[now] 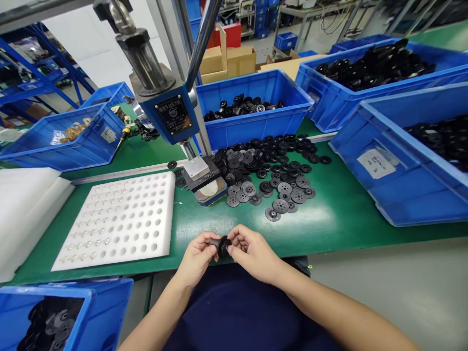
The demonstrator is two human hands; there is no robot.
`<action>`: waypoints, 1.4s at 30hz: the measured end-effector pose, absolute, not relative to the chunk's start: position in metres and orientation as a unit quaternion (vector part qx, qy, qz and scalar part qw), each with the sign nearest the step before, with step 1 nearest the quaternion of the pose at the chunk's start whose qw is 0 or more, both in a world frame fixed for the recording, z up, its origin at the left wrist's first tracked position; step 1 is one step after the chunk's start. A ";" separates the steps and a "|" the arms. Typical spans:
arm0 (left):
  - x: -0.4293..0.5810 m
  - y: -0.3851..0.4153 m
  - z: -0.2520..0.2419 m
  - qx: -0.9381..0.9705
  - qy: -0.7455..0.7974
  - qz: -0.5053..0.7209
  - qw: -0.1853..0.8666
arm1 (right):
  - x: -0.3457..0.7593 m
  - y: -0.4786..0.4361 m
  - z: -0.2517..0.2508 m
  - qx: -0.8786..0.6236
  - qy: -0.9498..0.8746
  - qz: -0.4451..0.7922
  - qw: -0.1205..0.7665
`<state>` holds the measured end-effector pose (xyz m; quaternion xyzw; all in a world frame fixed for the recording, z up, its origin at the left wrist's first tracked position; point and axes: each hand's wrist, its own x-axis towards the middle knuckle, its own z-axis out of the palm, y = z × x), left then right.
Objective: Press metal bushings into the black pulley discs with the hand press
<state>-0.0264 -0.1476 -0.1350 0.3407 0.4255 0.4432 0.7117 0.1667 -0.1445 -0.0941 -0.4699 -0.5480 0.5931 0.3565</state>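
Observation:
Both hands meet at the near edge of the green table (329, 219), over my lap. My left hand (197, 258) pinches the stem end of a small black round part (221, 245). My right hand (254, 253) pinches the same part from its other side, fingers closed on it. A little beyond my hands stands a blue hand press (171, 114) with a metal die block (199, 170) and a long steel lever (203, 39). A heap of black discs (270, 165) lies to the right of the press.
A white foam tray with holes (120, 219) lies to the left, with white foam sheets (25, 209) beside it. Blue bins of black parts stand behind (256, 112) and right (413, 161). Another blue bin (54, 317) sits at lower left.

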 end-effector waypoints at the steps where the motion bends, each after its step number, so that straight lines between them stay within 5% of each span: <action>1: -0.028 -0.147 -0.137 0.359 0.431 0.438 0.703 | 0.168 -0.144 -0.097 -0.467 -0.539 0.605 0.354; 6: -0.022 -0.141 -0.134 0.445 0.475 0.425 0.629 | 0.173 -0.140 -0.103 -0.459 -0.529 0.629 0.337; 15: -0.004 -0.136 -0.165 0.540 0.470 0.450 0.533 | 0.211 -0.078 -0.076 -0.530 -0.678 0.474 0.187; 23: -0.008 -0.135 -0.186 0.562 0.489 0.416 0.520 | 0.230 0.025 -0.008 -0.489 -0.576 0.294 0.585; 34: 0.000 -0.137 -0.136 0.618 0.480 0.430 0.450 | 0.224 0.023 -0.110 -0.600 -0.750 0.059 0.271; 42: -0.032 -0.142 -0.172 0.682 0.519 0.436 0.274 | 0.256 0.047 -0.162 -0.592 -0.730 -0.002 0.342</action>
